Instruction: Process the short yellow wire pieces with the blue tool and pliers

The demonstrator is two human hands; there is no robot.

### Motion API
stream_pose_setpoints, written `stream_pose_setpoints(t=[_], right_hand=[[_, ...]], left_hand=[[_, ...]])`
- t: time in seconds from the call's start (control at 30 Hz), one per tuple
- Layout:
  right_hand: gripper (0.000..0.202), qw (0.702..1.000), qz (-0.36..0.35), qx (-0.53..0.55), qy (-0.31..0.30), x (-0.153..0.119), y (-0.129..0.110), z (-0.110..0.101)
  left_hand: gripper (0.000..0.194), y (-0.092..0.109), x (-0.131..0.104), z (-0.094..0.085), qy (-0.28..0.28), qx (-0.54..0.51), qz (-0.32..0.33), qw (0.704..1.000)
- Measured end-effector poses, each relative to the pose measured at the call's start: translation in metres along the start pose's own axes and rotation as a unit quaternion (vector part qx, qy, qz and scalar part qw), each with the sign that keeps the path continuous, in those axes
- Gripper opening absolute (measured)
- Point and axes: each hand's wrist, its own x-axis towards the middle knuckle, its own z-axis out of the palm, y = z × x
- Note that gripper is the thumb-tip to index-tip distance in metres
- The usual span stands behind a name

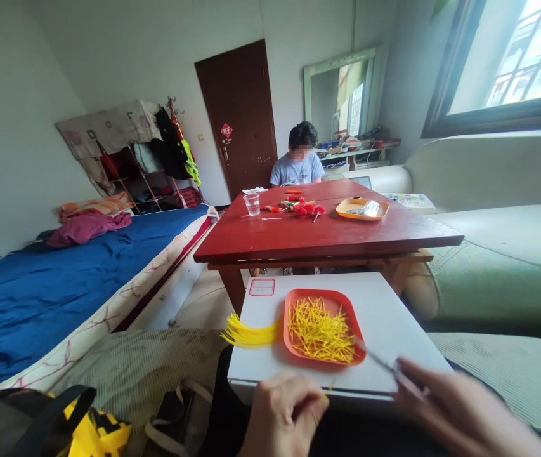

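Observation:
A white box (260, 368) lies in front of me, bearing a shallow orange-red tray (290, 346) heaped with short yellow strands (320, 330). Left of the tray is a bundle of longer yellow strands (251, 332), its ends past the box edge. My left hand (284, 412) is by the box's front edge, thumb and forefinger pinched on what looks like a small yellow strand (326, 399). At the right, my right hand (434, 393) is closed around a slim metal tool (380, 363), its tip near the tray's corner. Motion blur hides the tool's exact kind.
Beyond the box stands a red table (232, 235) with a plastic cup (252, 204), red fuzzy pieces (308, 209) and a yellow-orange tray (346, 214). A person (297, 165) sits behind it. A bed (84, 273) is left; a sofa (512, 254) is right.

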Motion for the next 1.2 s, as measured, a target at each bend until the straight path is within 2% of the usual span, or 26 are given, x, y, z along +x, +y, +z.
stream_pose_setpoints(t=[0.1,0.17,0.27,0.37,0.47,0.53,0.63,0.73,0.87,1.1,1.2], right_hand=[[0.026,0.976,0.114,-0.178,-0.049,0.039,0.015,-0.022],[0.024,0.966,0.129,-0.215,-0.058,0.059,0.017,-0.025],[0.021,0.964,0.129,-0.225,-0.065,0.072,0.013,-0.017],[0.021,0.964,0.134,-0.219,-0.07,0.072,0.009,-0.008],[0.031,0.967,0.13,-0.207,-0.069,0.069,0.008,-0.007],[0.039,0.971,0.117,-0.197,-0.064,0.066,0.008,-0.01],[0.042,0.976,0.103,-0.184,-0.052,0.059,0.006,-0.013],[0.041,0.98,0.093,-0.17,-0.035,0.052,0.003,-0.014],[0.047,0.986,0.091,-0.134,-0.034,0.046,0.0,-0.016],[0.051,0.988,0.107,-0.083,-0.07,0.042,-0.005,-0.018],[0.05,0.991,0.089,-0.088,-0.052,0.041,-0.004,-0.017]], left_hand=[[0.014,0.002,0.03,0.002,0.013,0.089,-0.019,0.996],[0.011,0.002,0.048,0.012,0.025,0.109,-0.03,0.993],[0.02,0.004,0.062,0.026,0.034,0.129,-0.049,0.99],[0.019,0.003,0.062,0.02,0.039,0.141,-0.05,0.988],[0.011,-0.009,0.053,-0.009,0.045,0.161,-0.047,0.985],[0.015,-0.022,0.045,-0.031,0.042,0.189,-0.056,0.98],[0.018,-0.04,0.037,-0.049,0.016,0.214,-0.064,0.975],[0.02,-0.046,0.034,-0.049,-0.001,0.224,-0.066,0.972],[0.021,-0.043,0.036,-0.043,-0.003,0.226,-0.077,0.971],[0.02,-0.043,0.036,-0.054,0.017,0.209,-0.102,0.973],[0.02,-0.04,0.036,-0.054,0.021,0.197,-0.108,0.974]])
